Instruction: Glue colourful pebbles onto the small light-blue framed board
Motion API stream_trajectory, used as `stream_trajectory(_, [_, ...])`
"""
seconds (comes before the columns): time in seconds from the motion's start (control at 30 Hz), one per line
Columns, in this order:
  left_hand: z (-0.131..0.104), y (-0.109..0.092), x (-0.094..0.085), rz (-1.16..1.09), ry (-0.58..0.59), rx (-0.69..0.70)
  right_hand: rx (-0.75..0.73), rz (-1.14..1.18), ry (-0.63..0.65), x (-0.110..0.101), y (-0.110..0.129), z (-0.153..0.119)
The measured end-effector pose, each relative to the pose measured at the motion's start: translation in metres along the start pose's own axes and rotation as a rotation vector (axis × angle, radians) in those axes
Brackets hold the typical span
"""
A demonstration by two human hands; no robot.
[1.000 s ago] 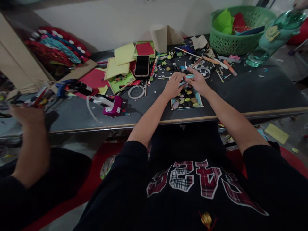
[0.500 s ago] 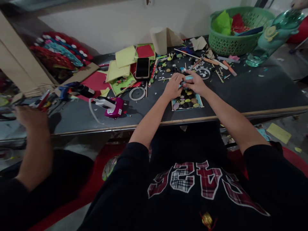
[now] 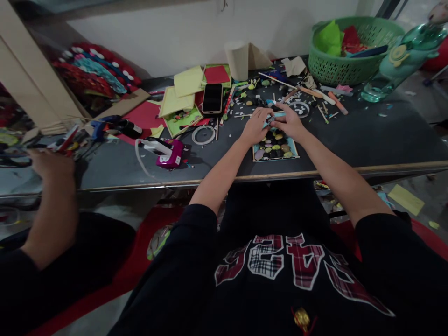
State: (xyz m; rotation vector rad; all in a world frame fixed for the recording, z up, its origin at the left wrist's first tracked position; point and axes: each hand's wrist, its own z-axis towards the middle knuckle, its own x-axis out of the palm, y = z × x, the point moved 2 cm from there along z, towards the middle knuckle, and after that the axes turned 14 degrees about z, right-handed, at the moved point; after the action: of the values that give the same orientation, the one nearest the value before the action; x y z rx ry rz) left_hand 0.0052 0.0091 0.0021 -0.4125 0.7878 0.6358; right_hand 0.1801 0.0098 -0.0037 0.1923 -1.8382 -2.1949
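Observation:
My left hand [image 3: 256,126] and my right hand [image 3: 289,123] meet over the far edge of a small blue card [image 3: 276,149] covered with dark, yellow and pink pebbles. Both pinch one small pale piece [image 3: 270,120] between their fingertips, just above the card. The card lies flat on the dark table [image 3: 367,135], near its front edge. A roll of clear tape [image 3: 301,108] lies just beyond my right hand.
A phone [image 3: 212,98] lies on coloured paper sheets [image 3: 182,95]. A pink hot glue gun [image 3: 167,153] and a tape ring [image 3: 205,134] sit to the left. A green basket [image 3: 350,65] and green bottle [image 3: 399,60] stand far right. Another person's hand [image 3: 52,163] works at the left.
My hands have drawn closer together over the card's far edge and now pinch the small piece. The view shifted slightly; the other person's hand stayed at the left.

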Motion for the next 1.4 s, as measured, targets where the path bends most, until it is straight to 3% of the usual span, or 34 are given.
stream_trajectory(0.2, [0.002,-0.004,-0.012,0.040,-0.020,0.005,-0.013,-0.007,-0.034,-0.008,-0.010,0.005])
stream_trajectory(0.47, [0.000,-0.002,-0.003,0.036,-0.009,-0.054,-0.008,-0.005,-0.015,-0.007,-0.008,0.002])
stream_trajectory(0.9, [0.004,-0.002,-0.013,0.002,0.020,-0.051,-0.016,-0.032,-0.093,-0.005,-0.002,-0.002])
stream_trajectory(1.1, [0.004,-0.001,-0.011,0.050,-0.035,-0.041,-0.022,-0.025,-0.129,-0.002,0.001,-0.004])
stream_trajectory(1.4, [0.003,-0.005,-0.014,0.081,0.002,0.012,-0.008,-0.015,-0.009,0.000,0.000,-0.005])
